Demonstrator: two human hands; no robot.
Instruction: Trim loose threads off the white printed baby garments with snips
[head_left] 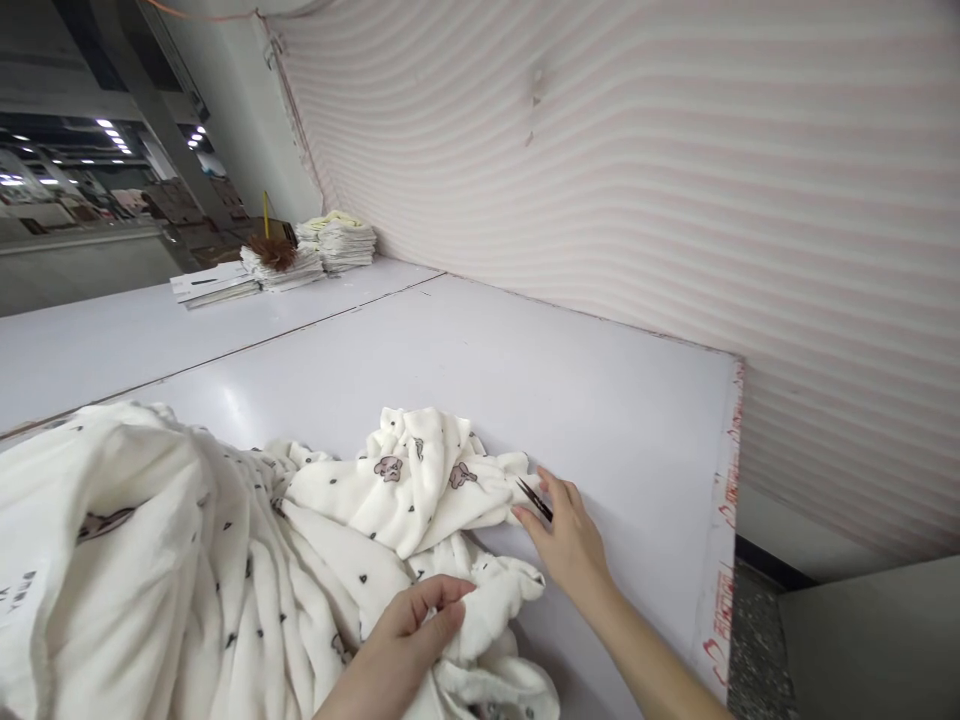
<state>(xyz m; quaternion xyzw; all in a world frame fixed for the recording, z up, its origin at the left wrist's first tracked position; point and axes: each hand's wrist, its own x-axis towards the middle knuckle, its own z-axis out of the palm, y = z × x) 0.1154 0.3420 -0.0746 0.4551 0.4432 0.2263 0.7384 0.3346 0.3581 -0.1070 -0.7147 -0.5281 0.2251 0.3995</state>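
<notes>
A large heap of white plush fabric (247,560), printed with small dark marks and brownish animal figures, lies bunched over the near left of the table. My left hand (412,635) pinches a fold of it near the bottom centre, thumb against fingers. At the fabric's right end is my right hand (566,520), curled around a small pair of dark thread snips (535,500). Their pointed blades aim up and left over the cloth. Whether the right fingertips also touch the fabric, I cannot tell.
White table (600,400) with a seam across its left part and red-printed tape on the right edge. Stacks of folded white cloth (345,243), a brown bristly thing (274,252) and flat white pieces (216,284) sit at the back left. A striped sheet (637,180) covers the wall.
</notes>
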